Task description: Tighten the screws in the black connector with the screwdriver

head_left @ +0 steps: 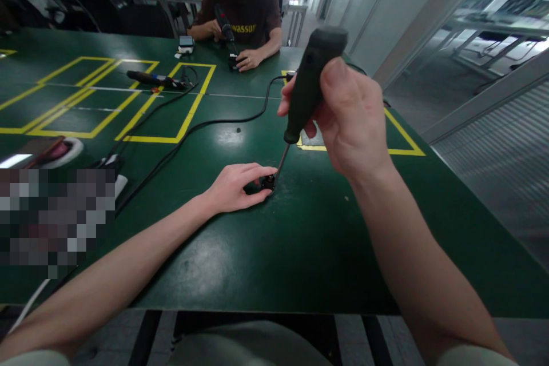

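Note:
My right hand (349, 108) is wrapped round the dark handle of a screwdriver (307, 83), raised above the table. The thin metal shaft slants down and left, and its tip reaches a small black part (268, 182). Whether the tip sits in a screw or only beside the part, I cannot tell. Thumb and fingers of my left hand (235, 186) pinch that small black part against the green tabletop (206, 263). What kind of part it is does not show clearly.
A black cable (214, 122) crosses the table left of my hands. Another screwdriver-like tool (156, 79) lies among yellow tape outlines (197, 103). Across the table, a person (244, 11) holds a power screwdriver (225, 26) over a small black part. A white ring-shaped item (77, 151) lies left.

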Demonstrator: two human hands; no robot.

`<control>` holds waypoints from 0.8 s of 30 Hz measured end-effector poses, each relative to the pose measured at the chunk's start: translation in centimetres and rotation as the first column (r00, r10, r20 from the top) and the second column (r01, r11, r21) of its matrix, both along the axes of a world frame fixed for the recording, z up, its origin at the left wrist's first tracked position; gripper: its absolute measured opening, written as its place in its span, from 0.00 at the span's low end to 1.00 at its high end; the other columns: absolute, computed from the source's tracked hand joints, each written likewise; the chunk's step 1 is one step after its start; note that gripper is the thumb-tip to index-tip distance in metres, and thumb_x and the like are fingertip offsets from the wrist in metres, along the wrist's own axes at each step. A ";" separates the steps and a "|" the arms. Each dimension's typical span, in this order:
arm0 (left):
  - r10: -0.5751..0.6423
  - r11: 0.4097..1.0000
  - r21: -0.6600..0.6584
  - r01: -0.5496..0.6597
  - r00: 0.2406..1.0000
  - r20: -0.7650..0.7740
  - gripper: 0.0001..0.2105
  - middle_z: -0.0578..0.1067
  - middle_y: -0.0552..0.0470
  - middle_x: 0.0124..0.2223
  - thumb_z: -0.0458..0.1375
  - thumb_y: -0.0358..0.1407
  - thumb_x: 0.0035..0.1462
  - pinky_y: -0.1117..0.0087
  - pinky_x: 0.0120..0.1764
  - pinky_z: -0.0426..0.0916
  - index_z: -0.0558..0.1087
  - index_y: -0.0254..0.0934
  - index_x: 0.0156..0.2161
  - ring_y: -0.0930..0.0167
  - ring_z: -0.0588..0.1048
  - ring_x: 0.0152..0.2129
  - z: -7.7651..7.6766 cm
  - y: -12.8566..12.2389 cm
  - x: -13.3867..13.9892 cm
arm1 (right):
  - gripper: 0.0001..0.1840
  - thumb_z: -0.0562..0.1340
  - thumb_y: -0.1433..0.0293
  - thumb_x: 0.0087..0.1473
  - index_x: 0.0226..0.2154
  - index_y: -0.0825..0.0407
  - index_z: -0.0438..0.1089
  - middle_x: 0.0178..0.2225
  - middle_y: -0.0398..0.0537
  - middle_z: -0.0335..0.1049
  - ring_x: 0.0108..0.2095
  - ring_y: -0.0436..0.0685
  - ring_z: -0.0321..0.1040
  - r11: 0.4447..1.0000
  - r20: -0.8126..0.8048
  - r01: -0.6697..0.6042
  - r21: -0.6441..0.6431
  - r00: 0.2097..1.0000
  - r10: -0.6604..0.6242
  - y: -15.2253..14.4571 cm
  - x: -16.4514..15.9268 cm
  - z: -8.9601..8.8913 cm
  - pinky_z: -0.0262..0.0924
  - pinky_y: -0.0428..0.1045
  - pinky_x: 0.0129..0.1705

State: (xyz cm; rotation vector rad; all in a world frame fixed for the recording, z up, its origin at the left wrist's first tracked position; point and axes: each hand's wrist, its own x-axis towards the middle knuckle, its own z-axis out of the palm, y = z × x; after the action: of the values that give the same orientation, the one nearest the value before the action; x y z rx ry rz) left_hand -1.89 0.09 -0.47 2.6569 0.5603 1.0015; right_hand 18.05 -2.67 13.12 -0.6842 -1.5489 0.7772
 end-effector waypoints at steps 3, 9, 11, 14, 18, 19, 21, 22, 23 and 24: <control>0.002 1.000 -0.020 -0.003 1.000 -0.007 0.16 0.82 0.51 0.41 0.61 0.39 0.65 0.73 0.36 0.74 0.73 0.38 0.56 0.74 0.80 0.30 0.0 0.0 0.0 | 0.28 0.72 0.43 0.51 0.27 0.49 0.71 0.29 0.44 0.73 0.32 0.54 0.70 0.988 -0.014 0.108 0.109 0.994 -0.107 0.1 -0.2 0.0 0.64 0.48 0.31; -0.019 0.999 0.026 0.018 1.000 0.021 0.15 0.82 0.46 0.47 0.62 0.36 0.64 0.66 0.45 0.78 0.73 0.37 0.54 0.68 0.82 0.42 0.1 0.0 0.0 | 0.29 0.67 0.40 0.56 0.47 0.44 0.70 0.40 0.46 0.77 0.39 0.58 0.78 0.997 0.107 0.069 0.034 0.992 -0.072 -0.4 -0.5 0.2 0.74 0.51 0.38; -0.027 0.997 0.070 0.025 0.999 0.037 0.15 0.81 0.44 0.49 0.62 0.35 0.63 0.63 0.48 0.79 0.72 0.36 0.54 0.66 0.81 0.45 0.1 0.0 0.1 | 0.33 0.67 0.43 0.58 0.58 0.39 0.65 0.44 0.46 0.78 0.42 0.60 0.79 0.995 0.135 0.102 0.012 0.985 -0.103 -0.9 -0.4 0.3 0.76 0.52 0.40; -0.034 0.995 0.093 0.030 0.999 0.038 0.16 0.81 0.43 0.50 0.62 0.35 0.63 0.62 0.48 0.79 0.71 0.36 0.55 0.65 0.81 0.46 0.0 0.1 0.1 | 0.37 0.67 0.47 0.61 0.67 0.34 0.56 0.49 0.46 0.77 0.47 0.62 0.78 0.986 0.201 0.165 0.020 0.966 -0.165 -1.9 -0.1 0.6 0.77 0.52 0.41; -0.030 0.996 0.088 0.028 0.999 0.028 0.17 0.81 0.44 0.50 0.62 0.36 0.64 0.62 0.48 0.79 0.70 0.37 0.57 0.65 0.81 0.47 0.0 0.1 0.1 | 0.35 0.66 0.49 0.63 0.68 0.33 0.58 0.54 0.48 0.75 0.54 0.64 0.75 0.981 0.290 0.181 0.066 0.937 -0.193 -2.3 0.3 0.7 0.78 0.53 0.43; -0.031 0.996 0.082 0.029 0.999 0.024 0.17 0.81 0.44 0.49 0.62 0.36 0.64 0.62 0.48 0.79 0.70 0.37 0.57 0.65 0.81 0.46 0.1 0.1 0.1 | 0.33 0.65 0.49 0.63 0.67 0.33 0.60 0.56 0.48 0.74 0.56 0.65 0.74 0.978 0.298 0.183 0.098 0.932 -0.205 -2.2 0.3 0.7 0.78 0.53 0.44; -0.028 0.997 0.065 0.027 0.999 0.017 0.18 0.81 0.45 0.49 0.62 0.36 0.64 0.64 0.48 0.78 0.70 0.37 0.57 0.66 0.81 0.45 0.1 0.1 0.1 | 0.27 0.62 0.49 0.66 0.64 0.34 0.65 0.61 0.46 0.70 0.58 0.66 0.72 0.965 0.270 0.161 0.209 0.938 -0.215 -1.8 0.5 0.6 0.77 0.54 0.49; -0.023 0.998 0.055 0.022 1.000 0.011 0.18 0.81 0.45 0.48 0.61 0.37 0.64 0.64 0.47 0.78 0.70 0.37 0.58 0.67 0.81 0.45 0.1 0.0 0.0 | 0.24 0.60 0.51 0.67 0.62 0.35 0.68 0.62 0.45 0.69 0.59 0.65 0.72 0.950 0.242 0.141 0.277 0.947 -0.211 -1.7 0.5 0.6 0.75 0.55 0.52; -0.015 0.999 0.044 0.015 1.000 0.001 0.19 0.81 0.46 0.47 0.61 0.37 0.64 0.65 0.46 0.78 0.69 0.38 0.59 0.67 0.81 0.44 0.0 0.0 0.0 | 0.21 0.58 0.53 0.69 0.60 0.37 0.70 0.63 0.44 0.68 0.58 0.65 0.72 0.934 0.219 0.117 0.338 0.955 -0.199 -1.5 0.5 0.6 0.73 0.56 0.55; -0.005 0.999 0.034 0.005 1.000 -0.008 0.21 0.81 0.47 0.47 0.61 0.38 0.64 0.66 0.45 0.78 0.68 0.38 0.61 0.67 0.81 0.42 0.0 0.0 -0.1 | 0.19 0.57 0.56 0.70 0.58 0.38 0.72 0.62 0.44 0.70 0.56 0.64 0.73 0.912 0.194 0.106 0.396 0.961 -0.196 -1.4 0.5 0.6 0.72 0.56 0.57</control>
State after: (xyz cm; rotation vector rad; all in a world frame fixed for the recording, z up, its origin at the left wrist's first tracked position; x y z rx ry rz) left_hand -1.99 0.09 -0.48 2.6915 0.5431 1.0091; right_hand 18.59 -4.11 13.73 -0.6079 -1.7696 0.2680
